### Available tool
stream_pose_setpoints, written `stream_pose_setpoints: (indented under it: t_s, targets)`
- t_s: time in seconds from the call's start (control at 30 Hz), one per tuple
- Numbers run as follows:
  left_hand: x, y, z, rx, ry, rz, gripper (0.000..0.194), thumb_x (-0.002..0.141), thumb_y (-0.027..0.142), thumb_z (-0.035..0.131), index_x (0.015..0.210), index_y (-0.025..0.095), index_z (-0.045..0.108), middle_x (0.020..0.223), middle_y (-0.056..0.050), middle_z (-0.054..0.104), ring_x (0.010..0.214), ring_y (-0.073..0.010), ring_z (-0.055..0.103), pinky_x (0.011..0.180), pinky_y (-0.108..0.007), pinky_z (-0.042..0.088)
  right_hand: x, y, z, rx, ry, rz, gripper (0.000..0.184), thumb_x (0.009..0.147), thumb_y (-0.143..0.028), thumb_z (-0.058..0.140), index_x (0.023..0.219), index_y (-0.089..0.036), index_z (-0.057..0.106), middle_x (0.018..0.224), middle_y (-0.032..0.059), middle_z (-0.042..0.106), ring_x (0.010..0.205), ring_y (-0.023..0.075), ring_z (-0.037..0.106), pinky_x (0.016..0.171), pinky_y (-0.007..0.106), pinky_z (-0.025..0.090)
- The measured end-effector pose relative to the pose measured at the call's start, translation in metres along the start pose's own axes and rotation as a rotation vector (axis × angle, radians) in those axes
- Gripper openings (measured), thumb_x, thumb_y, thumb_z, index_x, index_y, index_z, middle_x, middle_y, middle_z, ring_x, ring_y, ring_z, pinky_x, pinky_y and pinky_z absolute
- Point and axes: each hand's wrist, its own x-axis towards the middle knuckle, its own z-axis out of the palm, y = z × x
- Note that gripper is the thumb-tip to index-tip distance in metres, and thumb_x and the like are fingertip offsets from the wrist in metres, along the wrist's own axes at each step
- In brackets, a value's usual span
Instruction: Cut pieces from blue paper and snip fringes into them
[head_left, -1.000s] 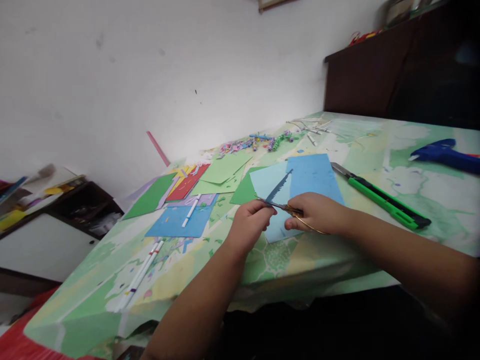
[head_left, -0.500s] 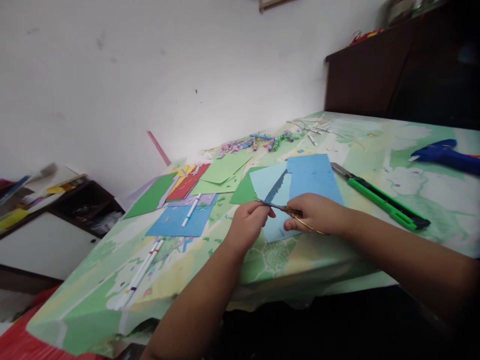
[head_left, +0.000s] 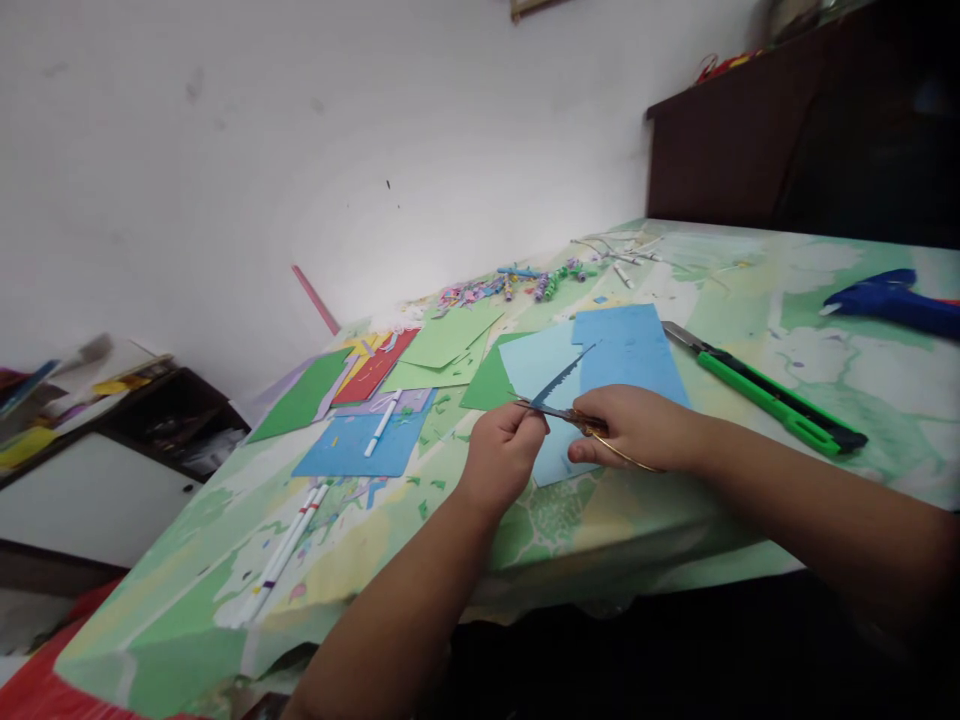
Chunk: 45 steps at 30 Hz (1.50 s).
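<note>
Gold-handled scissors [head_left: 588,424] are aloft near the table's [head_left: 739,295] front edge, blades at the near end of a narrow dark-blue strip [head_left: 557,383], fringed along one side, its tip slanting toward the back edge.

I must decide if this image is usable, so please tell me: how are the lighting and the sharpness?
Head view: the wall is brightest just above the table, dimmer toward the far left; head view: the dark cabinet at right sinks to near black; head view: papers at the left edge look smeared, the green cutter clearer, the thin blades of the scissors soft.
</note>
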Motion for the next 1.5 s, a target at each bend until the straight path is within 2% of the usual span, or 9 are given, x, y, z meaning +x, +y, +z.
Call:
stream_pose_setpoints:
  t_s: [0.3,0.47,0.7,1.03,1.23,1.5]
  targets:
    - [-0.001,-0.011,0.006,-0.126,0.045,0.026,0.023,0.077,0.029,0.040,0.060,0.017,0.050,0.046,0.005,0.040,0.046,-0.0078,0.037,0.049,-0.021,0.032,0.000,-0.003,0.003,-0.008,0.035,-0.036,0.043,0.072,-0.061,0.039,0.065,-0.019,0.043,0.062,0.0017,0.050,0.052,0.0126,0.040,0.048,0.024,0.023]
    - [-0.003,-0.011,0.010,-0.067,0.039,0.025,0.022,0.076,0.029,0.040,0.060,0.016,0.049,0.049,0.004,0.043,0.048,-0.0079,0.040,0.050,-0.021,0.034,-0.001,-0.008,0.008,0.024,0.051,-0.065,0.041,0.076,-0.057,0.036,0.073,-0.017,0.047,0.069,0.0050,0.053,0.060,0.0152,0.045,0.052,0.025,0.026]
    - [-0.002,-0.012,0.013,-0.065,0.045,0.027,0.020,0.075,0.027,0.041,0.059,0.016,0.049,0.050,0.004,0.044,0.048,-0.0076,0.040,0.050,-0.021,0.034,-0.001,-0.011,0.008,-0.035,0.081,-0.012,0.042,0.075,-0.057,0.036,0.070,-0.017,0.046,0.066,0.0040,0.050,0.055,0.0136,0.041,0.050,0.024,0.025]
    - [-0.004,-0.007,0.013,-0.034,0.056,0.085,0.023,0.074,0.023,0.041,0.052,0.016,0.043,0.051,0.004,0.044,0.050,-0.0075,0.039,0.050,-0.020,0.034,-0.002,-0.012,0.009,-0.084,0.090,-0.064,0.035,0.079,-0.048,0.038,0.070,-0.017,0.049,0.066,0.0054,0.052,0.059,0.0157,0.045,0.052,0.025,0.026]
    - [-0.005,-0.005,0.011,0.018,0.075,0.082,0.022,0.072,0.022,0.042,0.051,0.016,0.044,0.050,0.003,0.045,0.051,-0.0084,0.041,0.052,-0.021,0.034,-0.002,-0.014,0.009,-0.118,0.110,-0.049,0.039,0.079,-0.052,0.036,0.072,-0.016,0.050,0.067,0.0067,0.053,0.059,0.0166,0.046,0.051,0.026,0.024]
    - [-0.004,-0.006,0.008,-0.018,0.026,0.081,0.026,0.075,0.025,0.041,0.050,0.016,0.045,0.050,0.003,0.045,0.050,-0.0081,0.041,0.051,-0.021,0.034,0.000,-0.011,0.012,-0.137,0.132,-0.019,0.051,0.075,-0.063,0.033,0.072,-0.016,0.052,0.065,0.0066,0.053,0.057,0.0167,0.047,0.049,0.025,0.022]
